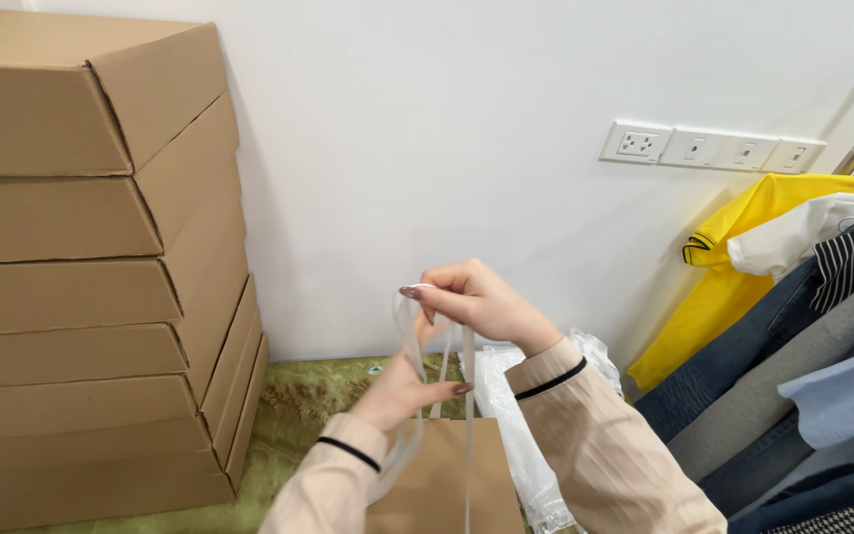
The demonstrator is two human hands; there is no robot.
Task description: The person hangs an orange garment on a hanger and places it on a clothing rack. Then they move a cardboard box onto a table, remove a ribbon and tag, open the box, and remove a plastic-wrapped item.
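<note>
White ribbon handles (439, 356) rising from a brown paper bag (442, 480) at bottom centre, on a green cloth (294, 405), pinched at the top by the right hand (471, 299) and lower down by the left hand (409, 388), both closed on the strips. Beside the bag a clear plastic wrap (521, 435), 5 stacked cardboard boxes (91, 267) left, hanging clothes (803, 326) right, sockets (709, 148) on the wall. Likely risks: ribbon slipping from so light a pinch, strips twisting or tangling, or a hard upward pull tearing the paper where they attach.
</note>
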